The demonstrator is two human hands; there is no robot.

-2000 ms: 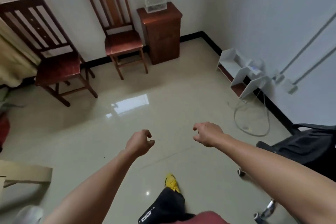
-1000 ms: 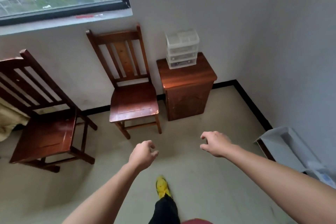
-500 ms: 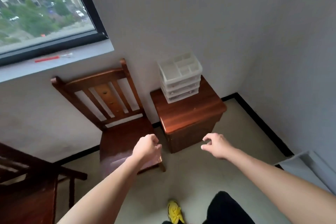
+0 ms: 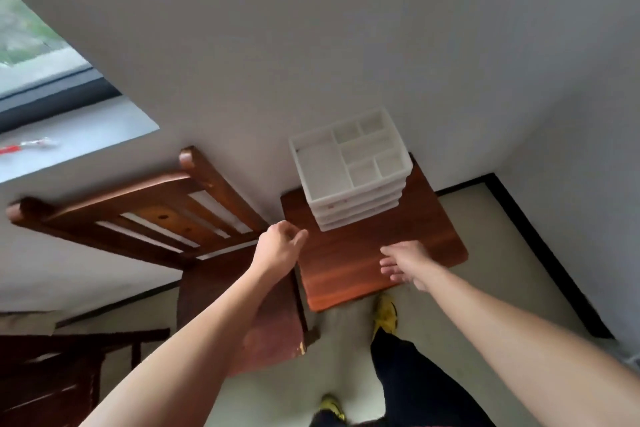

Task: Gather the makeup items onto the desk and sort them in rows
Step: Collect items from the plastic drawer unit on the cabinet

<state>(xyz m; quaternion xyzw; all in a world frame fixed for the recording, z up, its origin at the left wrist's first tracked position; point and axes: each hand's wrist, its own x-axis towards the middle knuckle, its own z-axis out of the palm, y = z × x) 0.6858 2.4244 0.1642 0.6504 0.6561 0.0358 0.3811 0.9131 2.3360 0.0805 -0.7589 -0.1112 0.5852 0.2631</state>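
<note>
Hands, both empty, are hovering above one wooden cabinet (image 4: 346, 274): left hand (image 4: 278, 250) loosely curled, right hand (image 4: 407, 263) relaxed, fingers spread. One white drawer organizer (image 4: 349, 166) is sitting at the cabinet's rear.

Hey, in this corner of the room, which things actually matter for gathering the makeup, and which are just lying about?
For the job: white drawer organiser on the wooden cabinet; left hand and right hand, both near it, holding nothing.
Just lying about: wooden chair; red-and-white item on the windowsill.
</note>
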